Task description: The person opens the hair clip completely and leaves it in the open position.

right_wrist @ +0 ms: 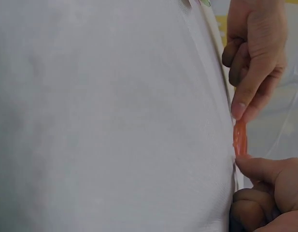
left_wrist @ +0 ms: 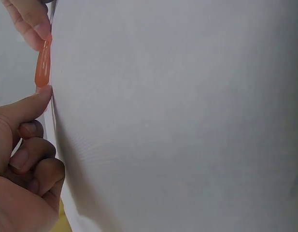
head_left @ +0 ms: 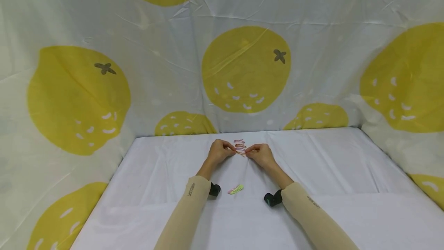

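Observation:
Far out over the white cloth, both hands meet at a slim orange hair clip (left_wrist: pixel 43 67), drop-shaped and shiny. My left hand (head_left: pixel 219 151) pinches one end of it between thumb and fingertips. At the other end, my right hand (head_left: pixel 261 155) does the same, its remaining fingers curled under in the right wrist view. The clip (right_wrist: pixel 241 139) lies level between the two thumbs, close over the cloth. Just beyond it, a column of several pink, red and orange hair clips (head_left: pixel 239 141) runs toward the far edge.
Nearer to me, a yellow-green hair clip (head_left: pixel 237 189) and a pink one (head_left: pixel 230 191) lie together between the forearms. White cloth (head_left: pixel 329 165) covers the table. A curtain (head_left: pixel 166 49) printed with yellow fruit stands behind it and along both sides.

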A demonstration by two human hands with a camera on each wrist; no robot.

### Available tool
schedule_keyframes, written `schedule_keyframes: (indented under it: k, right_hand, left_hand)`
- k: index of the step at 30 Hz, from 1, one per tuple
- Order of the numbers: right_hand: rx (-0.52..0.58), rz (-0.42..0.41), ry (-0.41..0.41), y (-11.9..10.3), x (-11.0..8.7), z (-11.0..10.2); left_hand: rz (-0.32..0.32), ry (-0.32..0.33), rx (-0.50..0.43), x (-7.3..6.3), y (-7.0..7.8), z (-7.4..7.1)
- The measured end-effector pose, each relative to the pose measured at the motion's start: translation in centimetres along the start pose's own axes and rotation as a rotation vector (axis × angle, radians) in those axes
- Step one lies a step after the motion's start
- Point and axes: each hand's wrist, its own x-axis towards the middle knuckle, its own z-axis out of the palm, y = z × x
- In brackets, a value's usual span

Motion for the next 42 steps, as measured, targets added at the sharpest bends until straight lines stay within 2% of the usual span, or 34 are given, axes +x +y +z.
schedule_keyframes:
  k: [6,9,12,14,17,21,24,27,30,34,42]
  right_hand:
    - [0.048,0.033,-0.060,0.0,-0.6,-0.6]
    - [0.059,0.065,-0.112,-0.5,-1.2,-1.0]
    - [0.077,0.111,-0.183,-1.3,-2.1,-1.6]
    - [0.090,0.139,-0.230,-1.6,-3.1,-1.8]
    - [0.128,0.164,-0.308,-1.8,-4.9,-2.0]
    - [0.162,0.157,-0.414,-1.5,-7.4,-2.3]
    - [0.162,0.137,-0.462,-1.0,-8.9,-2.3]
    - [0.137,0.085,-0.488,-0.4,-9.7,-2.1]
    - [0.086,-0.025,-0.498,-0.1,-10.1,-1.8]
    - [0.029,-0.155,-0.480,-0.3,-10.4,-1.5]
    - [0.005,-0.191,-0.420,-0.8,-11.0,-1.1]
  left_hand:
    - [0.019,0.013,-0.073,-0.8,-0.3,-0.9]
    - [0.040,-0.004,-0.108,-1.8,0.0,-2.0]
    - [0.062,-0.046,-0.096,-3.8,0.7,-3.2]
    - [0.080,-0.089,-0.067,-5.5,1.0,-3.9]
    - [0.070,-0.154,-0.031,-8.4,1.2,-4.6]
    - [0.030,-0.198,-0.003,-11.5,1.1,-4.7]
    - [0.015,-0.206,0.005,-12.8,1.0,-4.2]
    - [0.003,-0.217,0.019,-13.6,0.9,-3.6]
    - [-0.013,-0.218,0.037,-14.0,0.9,-3.0]
    - [0.001,-0.201,0.054,-14.1,1.1,-2.3]
    - [0.072,-0.217,0.056,-14.1,1.2,-1.6]
